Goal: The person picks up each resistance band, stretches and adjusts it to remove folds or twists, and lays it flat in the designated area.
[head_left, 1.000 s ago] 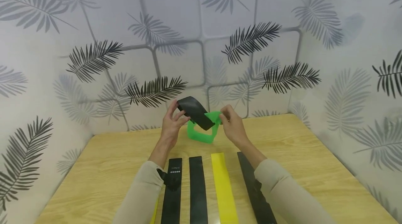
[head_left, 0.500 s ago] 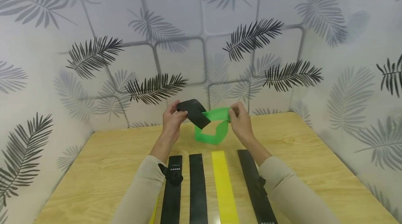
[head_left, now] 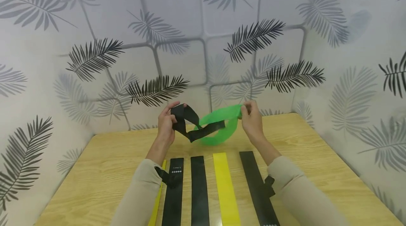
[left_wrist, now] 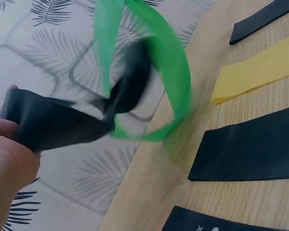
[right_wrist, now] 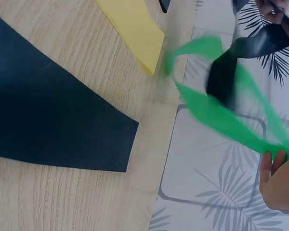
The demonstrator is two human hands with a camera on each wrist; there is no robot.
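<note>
In the head view, a black elastic loop band and a green elastic loop band hang in the air above the table's far edge, one passing through the other. My left hand pinches the black band at its left end. At the right, my right hand pinches the green band by its upper end. Seen from the left wrist, the black band twists where it runs into the green loop; its far part is blurred. In the right wrist view the green band stretches away from my fingers.
Flat bands lie in a row on the wooden table: a yellow one partly under the left sleeve, a black one with white print, a plain black one, a yellow one, another black one. A leaf-patterned wall stands behind.
My hands have moved apart, the right one rightward and the left slightly left. The green loop has drawn out to the right, and the black band has swung into a longer, twisted shape.
</note>
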